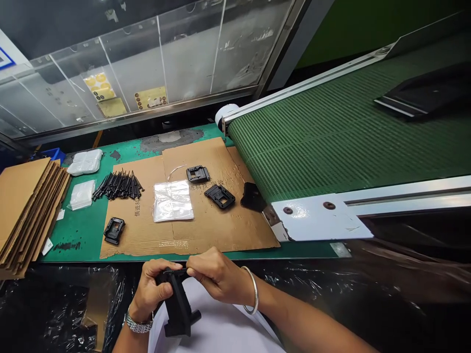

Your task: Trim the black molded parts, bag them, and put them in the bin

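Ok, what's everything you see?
Table: one, green, centre
Flattened cardboard: some, brown, on table
Cardboard stack: one, brown, left
Plastic stacks: three, whitish, left, centre
Rod pile: one, black, left
Framed parts: three, black, on cardboard
Conveyor: one, green, right
Panel: one, black, on conveyor
Sticker sheets: several, yellow, behind table
Bin: one, blue, left
Held part: one, black, front
Left grip: one, silver watch, on held part
Right grip: one, silver bracelet, on held part

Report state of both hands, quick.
Left hand: closed, holding the black plastic part.
Right hand: closed, fingertips at the part's upper end; can't tell whether they pinch a separate piece.
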